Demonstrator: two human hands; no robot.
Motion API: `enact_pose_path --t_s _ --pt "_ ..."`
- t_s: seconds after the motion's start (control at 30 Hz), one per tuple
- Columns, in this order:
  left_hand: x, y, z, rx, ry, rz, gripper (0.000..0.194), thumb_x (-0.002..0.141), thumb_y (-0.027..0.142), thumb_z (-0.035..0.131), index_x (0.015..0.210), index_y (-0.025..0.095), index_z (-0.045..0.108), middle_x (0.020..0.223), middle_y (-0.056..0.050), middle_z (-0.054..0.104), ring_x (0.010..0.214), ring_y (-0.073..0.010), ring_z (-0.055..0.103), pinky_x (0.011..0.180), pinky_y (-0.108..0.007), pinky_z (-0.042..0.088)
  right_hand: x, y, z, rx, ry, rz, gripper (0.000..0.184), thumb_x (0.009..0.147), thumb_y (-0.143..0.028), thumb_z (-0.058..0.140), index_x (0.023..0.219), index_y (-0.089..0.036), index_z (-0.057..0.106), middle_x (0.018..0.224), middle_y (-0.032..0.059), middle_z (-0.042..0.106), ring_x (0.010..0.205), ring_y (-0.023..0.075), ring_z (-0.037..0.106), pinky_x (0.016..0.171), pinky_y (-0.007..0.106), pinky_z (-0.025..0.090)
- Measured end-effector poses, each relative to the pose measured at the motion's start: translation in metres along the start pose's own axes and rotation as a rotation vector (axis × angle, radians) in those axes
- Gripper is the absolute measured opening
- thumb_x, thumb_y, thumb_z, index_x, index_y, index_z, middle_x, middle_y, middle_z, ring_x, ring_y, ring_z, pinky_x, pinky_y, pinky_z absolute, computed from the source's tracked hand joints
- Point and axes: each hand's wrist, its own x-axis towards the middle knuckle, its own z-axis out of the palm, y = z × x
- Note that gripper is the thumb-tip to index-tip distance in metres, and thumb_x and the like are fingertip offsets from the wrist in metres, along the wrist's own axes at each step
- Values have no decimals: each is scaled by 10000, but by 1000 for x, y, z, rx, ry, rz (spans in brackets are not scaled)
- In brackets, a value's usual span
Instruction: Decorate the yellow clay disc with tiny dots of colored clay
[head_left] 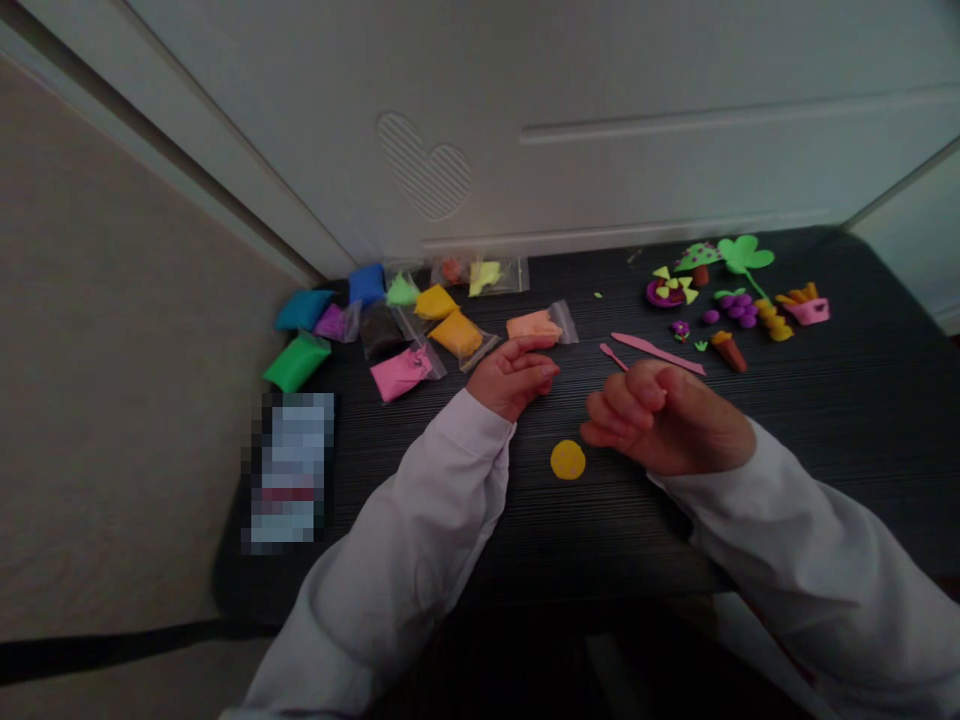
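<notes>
A flat yellow clay disc [568, 460] lies on the dark table [825, 420] between my two hands. My left hand [514, 375] rests on the table just left of and above the disc, fingers curled loosely inward, nothing visible in it. My right hand [667, 415] hovers right of the disc with fingers curled into a loose fist; a small pink tool [612, 354] pokes out at its top, and I cannot tell whether the fingers grip it. A longer pink clay knife [656, 352] lies just beyond the right hand.
Several small bags of coloured clay [405, 335] lie at the table's back left. Finished clay figures [739, 295], among them a mushroom, a clover, grapes and fries, stand at the back right. A white cabinet door [525, 130] rises behind the table. A blurred packet [289, 470] sits at the left edge.
</notes>
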Motion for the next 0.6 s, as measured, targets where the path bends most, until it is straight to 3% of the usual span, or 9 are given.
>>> enact_pose_path --t_s 0.27,0.47,0.6 --pt "1 0 -1 -2 2 17 409 484 107 685 865 139 540 600 22 605 503 -55 540 492 -181 395 3 3 -5 -70 39 -19 156 752 -330 511 662 -210 554 582 -27 445 574 90 433 545 252 366" --pt "-1 2 0 -12 -21 14 370 518 76 655 864 138 540 602 25 592 512 -54 544 484 -169 407 -3 3 -23 -531 237 79 119 732 -293 554 698 -192 606 652 -9 570 643 92 513 605 247 404" --pt "-2 6 3 0 -3 24 277 579 60 599 839 139 546 587 34 578 507 -47 543 484 -158 406 -8 2 -29 -773 302 167 84 723 -277 566 723 -214 622 686 -17 605 639 91 544 584 224 432"
